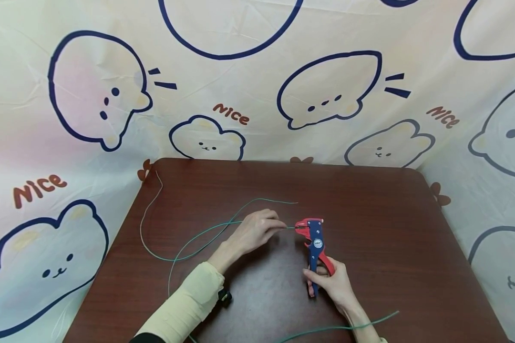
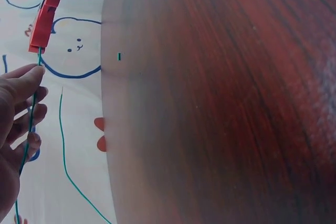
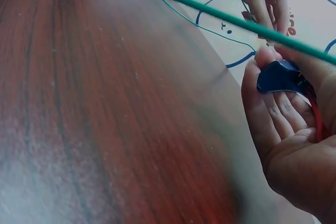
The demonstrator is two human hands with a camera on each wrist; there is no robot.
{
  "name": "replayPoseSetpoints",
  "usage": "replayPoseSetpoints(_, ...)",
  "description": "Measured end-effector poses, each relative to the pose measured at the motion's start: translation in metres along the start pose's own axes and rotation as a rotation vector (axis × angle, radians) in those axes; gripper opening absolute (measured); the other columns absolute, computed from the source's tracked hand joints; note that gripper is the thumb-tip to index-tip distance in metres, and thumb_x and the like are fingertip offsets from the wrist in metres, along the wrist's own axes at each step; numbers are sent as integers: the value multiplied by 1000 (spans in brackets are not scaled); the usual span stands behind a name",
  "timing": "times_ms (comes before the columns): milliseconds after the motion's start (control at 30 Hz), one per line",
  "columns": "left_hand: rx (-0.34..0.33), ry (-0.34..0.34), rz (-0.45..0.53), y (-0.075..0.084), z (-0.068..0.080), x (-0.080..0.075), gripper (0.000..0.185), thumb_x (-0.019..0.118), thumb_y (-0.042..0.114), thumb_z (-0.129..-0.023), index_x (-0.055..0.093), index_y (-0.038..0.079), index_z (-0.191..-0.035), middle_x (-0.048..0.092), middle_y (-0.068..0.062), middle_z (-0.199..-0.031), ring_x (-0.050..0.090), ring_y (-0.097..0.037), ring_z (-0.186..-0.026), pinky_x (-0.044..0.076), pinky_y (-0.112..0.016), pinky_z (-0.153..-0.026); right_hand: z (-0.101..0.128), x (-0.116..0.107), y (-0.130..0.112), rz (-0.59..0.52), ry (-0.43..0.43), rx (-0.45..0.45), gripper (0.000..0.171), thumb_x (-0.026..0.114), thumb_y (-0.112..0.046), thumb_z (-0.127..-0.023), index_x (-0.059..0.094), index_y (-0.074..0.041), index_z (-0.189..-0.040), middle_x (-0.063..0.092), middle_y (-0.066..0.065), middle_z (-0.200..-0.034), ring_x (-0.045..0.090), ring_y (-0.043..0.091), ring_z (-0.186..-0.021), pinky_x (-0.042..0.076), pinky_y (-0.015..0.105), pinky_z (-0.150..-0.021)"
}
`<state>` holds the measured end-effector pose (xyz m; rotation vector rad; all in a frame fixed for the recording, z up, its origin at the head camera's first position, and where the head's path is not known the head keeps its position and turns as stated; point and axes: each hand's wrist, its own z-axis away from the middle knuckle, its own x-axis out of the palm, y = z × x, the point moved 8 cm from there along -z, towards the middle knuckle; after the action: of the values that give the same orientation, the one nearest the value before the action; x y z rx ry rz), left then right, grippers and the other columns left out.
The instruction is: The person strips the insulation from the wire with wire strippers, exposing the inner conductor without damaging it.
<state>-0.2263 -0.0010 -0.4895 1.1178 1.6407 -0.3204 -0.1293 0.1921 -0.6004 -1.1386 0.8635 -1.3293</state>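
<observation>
Bright, even, soft light overhead; faint shadows under both forearms on the brown table (image 1: 369, 214). Head view sharp, bowed at the edges. Wrist views washed by pale glare, near tabletop blurred, green wire (image 3: 220, 13) out of focus.

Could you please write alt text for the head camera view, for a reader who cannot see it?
Over a dark wooden table, the left hand pinches a thin green wire and feeds its end into the red head of a wire stripper, whose handles the right hand grips. A cartoon-printed cloth hangs behind.
</observation>
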Motion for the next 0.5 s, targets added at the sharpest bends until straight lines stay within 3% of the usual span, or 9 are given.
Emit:
replayPoseSetpoints(167,-2,-6,-8,0,0,0,12,79,13,-102,88,15,-111,78,1,-99,70,-12,-90,61,-28,-82,1,0,1,25,17,14,30,79,0,-98,55,13,-111,71,2,-67,69,15,-51,63,33,-55)
replayPoseSetpoints(500,15,3,-27,1,0,1,12,79,13,-102,88,16,-109,77,1,-99,70,-12,-91,61,-30,-83,1,-1,4,34,30,54,32,72,5,-99,53,20,-120,69,2,-66,65,13,-49,60,30,-53)
